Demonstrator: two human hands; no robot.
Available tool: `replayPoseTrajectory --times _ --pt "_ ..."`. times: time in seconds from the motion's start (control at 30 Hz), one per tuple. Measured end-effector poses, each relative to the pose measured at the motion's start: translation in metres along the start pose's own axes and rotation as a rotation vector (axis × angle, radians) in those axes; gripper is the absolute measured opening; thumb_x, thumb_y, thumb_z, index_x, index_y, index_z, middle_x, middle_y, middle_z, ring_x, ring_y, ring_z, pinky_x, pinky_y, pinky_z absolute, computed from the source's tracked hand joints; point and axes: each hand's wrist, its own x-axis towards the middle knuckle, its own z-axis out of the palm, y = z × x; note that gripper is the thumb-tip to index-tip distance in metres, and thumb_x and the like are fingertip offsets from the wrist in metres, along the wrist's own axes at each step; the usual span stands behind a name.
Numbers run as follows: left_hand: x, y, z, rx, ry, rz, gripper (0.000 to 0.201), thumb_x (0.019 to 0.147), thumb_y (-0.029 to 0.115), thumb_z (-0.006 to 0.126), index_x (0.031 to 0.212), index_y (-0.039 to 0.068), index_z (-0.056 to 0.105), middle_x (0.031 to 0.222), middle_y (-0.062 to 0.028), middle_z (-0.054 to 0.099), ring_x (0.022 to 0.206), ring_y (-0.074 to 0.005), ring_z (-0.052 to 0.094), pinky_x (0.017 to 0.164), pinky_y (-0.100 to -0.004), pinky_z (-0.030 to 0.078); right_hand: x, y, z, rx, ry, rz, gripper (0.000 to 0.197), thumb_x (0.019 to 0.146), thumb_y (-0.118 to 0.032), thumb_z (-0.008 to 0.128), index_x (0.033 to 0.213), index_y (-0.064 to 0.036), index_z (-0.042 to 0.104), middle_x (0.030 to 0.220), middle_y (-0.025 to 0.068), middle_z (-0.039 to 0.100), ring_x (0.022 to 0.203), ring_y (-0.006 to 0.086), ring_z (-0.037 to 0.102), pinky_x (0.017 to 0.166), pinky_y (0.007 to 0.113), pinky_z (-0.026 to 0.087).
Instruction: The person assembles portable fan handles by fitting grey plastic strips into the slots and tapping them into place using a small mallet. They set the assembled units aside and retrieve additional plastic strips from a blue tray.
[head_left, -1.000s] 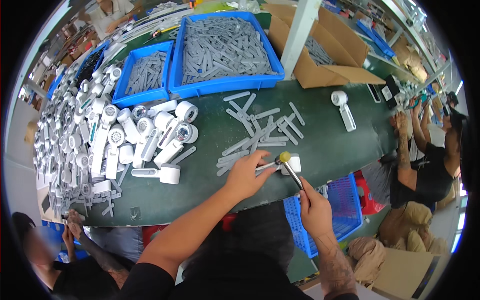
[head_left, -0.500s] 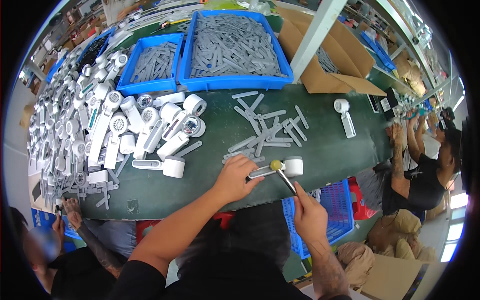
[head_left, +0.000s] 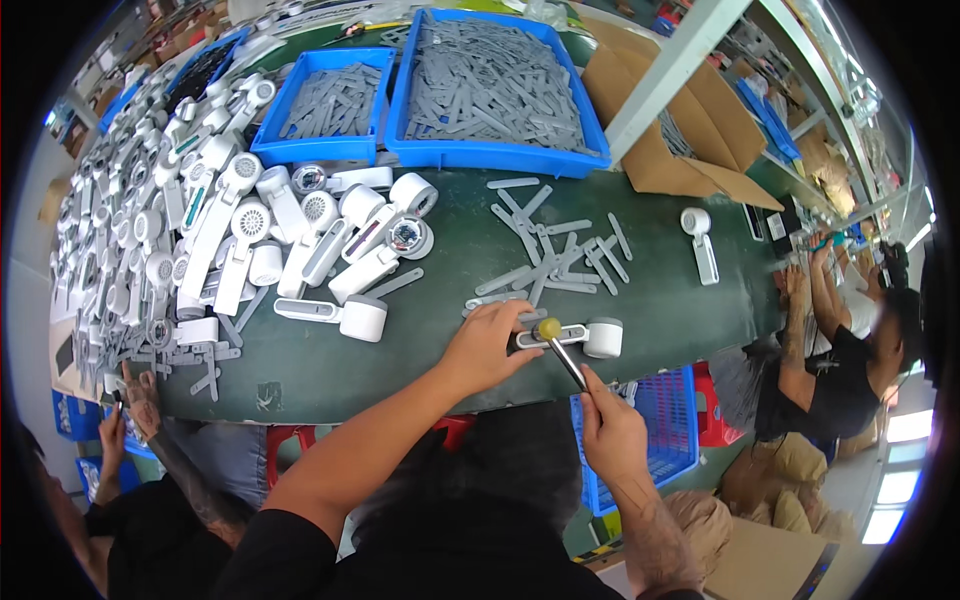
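My left hand (head_left: 487, 345) is closed on the handle end of a white handheld fan (head_left: 603, 338), which lies sideways on the green bench with its round head to the right. A grey strip runs along the handle. My right hand (head_left: 612, 432) grips the metal shaft of a small mallet (head_left: 548, 328). Its yellow round head is over the middle of the fan's handle; whether it touches is hard to tell. Just beyond my left hand lies a loose pile of grey strips (head_left: 550, 268). Another white fan (head_left: 362, 318) rests to the left.
Many white fans (head_left: 215, 235) are heaped at the left. Blue trays of grey strips (head_left: 400, 145) and a cardboard box (head_left: 650, 180) line the back, beside a metal post (head_left: 665, 85). One fan (head_left: 706, 258) lies at right. Co-workers (head_left: 840, 360) sit on both sides.
The whole view has shifted slightly. Along the fan's handle, the mallet head has moved left, away from the fan's head. My left hand keeps its hold.
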Motion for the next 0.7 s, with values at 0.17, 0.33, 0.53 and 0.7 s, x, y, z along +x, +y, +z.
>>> replayPoseTrajectory --times 0.17,0.33,0.53,0.7 --pt "0.001 0.001 0.000 -0.030 -0.052 -0.076 0.068 0.082 0.031 0.093 0.138 0.010 0.060 0.105 -0.0077 0.075 0.111 -0.0345 0.068 0.104 -0.0475 0.050 0.000 -0.010 0.011 0.012 0.049 -0.060 0.045 0.104 -0.016 0.069 0.149 -0.0191 0.068 0.084 0.0150 0.071 0.072 0.0374 0.071 0.065 0.046 0.056" --pt "-0.002 -0.012 -0.008 0.234 -0.026 0.171 0.040 0.086 0.029 0.088 0.117 0.008 0.073 0.102 -0.0097 0.070 0.106 -0.0351 0.066 0.097 -0.0493 0.049 0.002 0.001 0.010 0.157 0.003 0.048 0.048 0.105 -0.012 0.068 0.153 -0.0136 0.063 0.089 0.0153 0.073 0.075 0.0250 0.073 0.070 0.040 0.057" --pt "-0.016 0.025 -0.087 -0.005 0.239 0.022 0.029 0.090 0.023 0.086 0.110 0.006 0.073 0.096 -0.0137 0.068 0.095 -0.0363 0.068 0.083 -0.0486 0.055 0.009 0.079 -0.031 0.367 0.248 0.247 0.040 0.103 -0.004 0.071 0.142 0.0030 0.067 0.107 0.0087 0.077 0.091 0.0123 0.067 0.081 0.028 0.055" --pt "-0.020 -0.014 -0.232 -0.443 0.865 -0.544 0.034 0.100 0.019 0.084 0.122 -0.005 0.071 0.084 -0.0001 0.071 0.066 -0.0042 0.057 0.056 -0.0248 0.045 -0.005 0.177 -0.037 0.324 0.305 0.290 0.026 0.109 -0.012 0.067 0.127 0.0063 0.072 0.108 0.0076 0.076 0.100 0.0132 0.067 0.093 0.030 0.053"
